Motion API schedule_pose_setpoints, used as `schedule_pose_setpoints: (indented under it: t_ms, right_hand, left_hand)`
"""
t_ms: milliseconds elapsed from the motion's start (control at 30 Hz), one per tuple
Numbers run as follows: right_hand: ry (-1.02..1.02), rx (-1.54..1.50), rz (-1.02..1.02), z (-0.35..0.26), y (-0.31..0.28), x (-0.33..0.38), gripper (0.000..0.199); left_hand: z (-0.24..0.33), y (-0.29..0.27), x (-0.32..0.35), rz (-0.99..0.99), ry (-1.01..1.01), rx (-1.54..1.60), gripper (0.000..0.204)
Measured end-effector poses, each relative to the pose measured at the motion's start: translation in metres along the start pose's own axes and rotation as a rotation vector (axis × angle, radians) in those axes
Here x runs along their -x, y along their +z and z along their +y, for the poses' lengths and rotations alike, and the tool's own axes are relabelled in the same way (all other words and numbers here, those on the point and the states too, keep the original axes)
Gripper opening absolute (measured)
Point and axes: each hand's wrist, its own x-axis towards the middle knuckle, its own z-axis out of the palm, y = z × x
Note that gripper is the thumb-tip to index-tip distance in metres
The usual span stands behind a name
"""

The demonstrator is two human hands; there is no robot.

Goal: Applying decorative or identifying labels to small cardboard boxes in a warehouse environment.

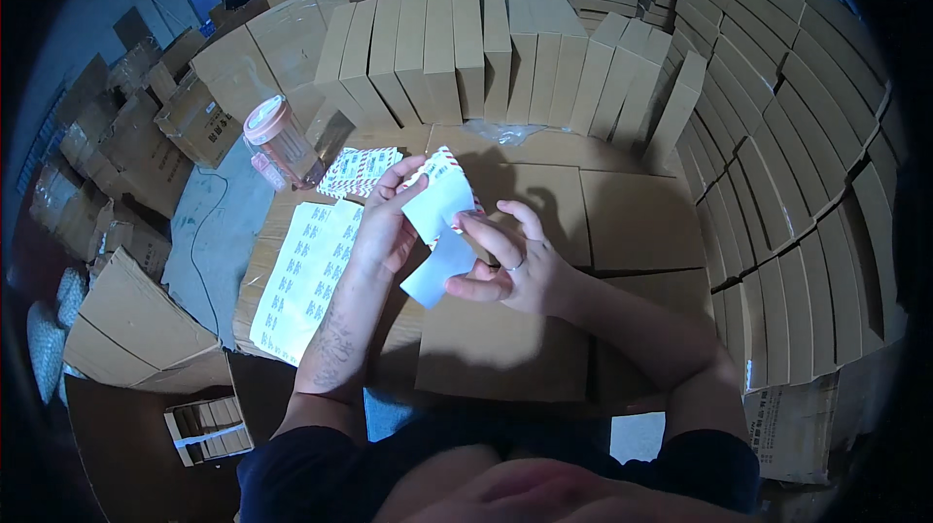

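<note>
- L hand (389, 217): closed, gripping striped-edge label (440, 200) btwn thumb & fingers at its L side; some fingers hidden behind it.
- R hand (520, 270): thumb & fingers closed on pale slip (428, 275), R side; one finger raised clear. Exact contact pts partly covered.
- Label & slip: both held up over table (394, 353), approx. mid-view, slip just below label. Upper end of slip obscured at R fingertips; cannot tell if the two are joined. Print on label too small to make out.
- Striped label pile (358, 173): on table, beyond L hand; R end partly hidden by that hand. Qty n/a, edges overlap.
- Printed sheet (303, 275): flat on table, L of L forearm; forearm covers its R edge. Rows blurred.
- Pink-lidded bottle (287, 144): far L of table; contents unclear.
- Flat cartons (505, 343): under & beyond both hands, partly in shadow and covered by R forearm.
- Carton row (442, 52): upright along far side of table; clear plastic (507, 133) at its foot, outline indistinct.
- Carton stack (797, 154): R side, fades into dark fisheye rim; full extent cut off.
</note>
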Motion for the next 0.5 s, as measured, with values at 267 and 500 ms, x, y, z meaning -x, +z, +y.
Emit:
schedule_pose_setpoints:
  t_ms: [267, 500]
  right_hand:
    - [0.049, -0.089, -0.019, -0.001, -0.008, -0.005, 0.07]
    - [0.03, -0.103, -0.006, -0.001, -0.004, -0.004, 0.07]
  left_hand:
    - [-0.001, 0.004, 0.002, -0.123, -0.114, -0.064, 0.029]
    - [-0.006, 0.003, 0.002, -0.185, -0.096, -0.057, 0.035]
